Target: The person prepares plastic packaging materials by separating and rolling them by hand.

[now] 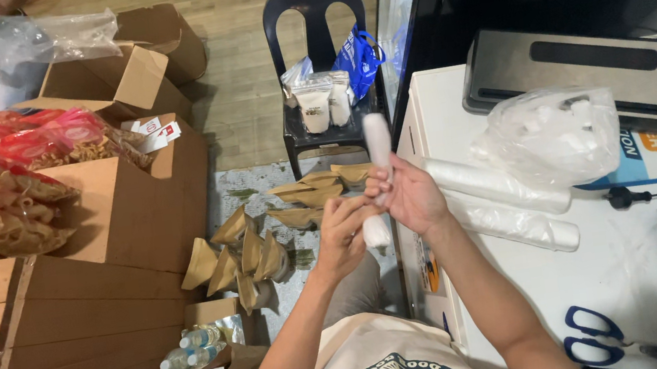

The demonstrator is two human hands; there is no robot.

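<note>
While both hands meet in front of the chest, the right hand (413, 196) is wrapped round the middle of a white roll of plastic film (377, 148), held upright — and the left hand (341, 229) pinches its lower end. It looks light and soft, probably slippery, so a full-palm hold at mid-length seems safest. Two more rolls (508, 199) lie on the white table (635, 262).

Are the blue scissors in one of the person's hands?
No, the blue scissors lie on the white table, while both the left hand and right hand hold a white roll.
</note>
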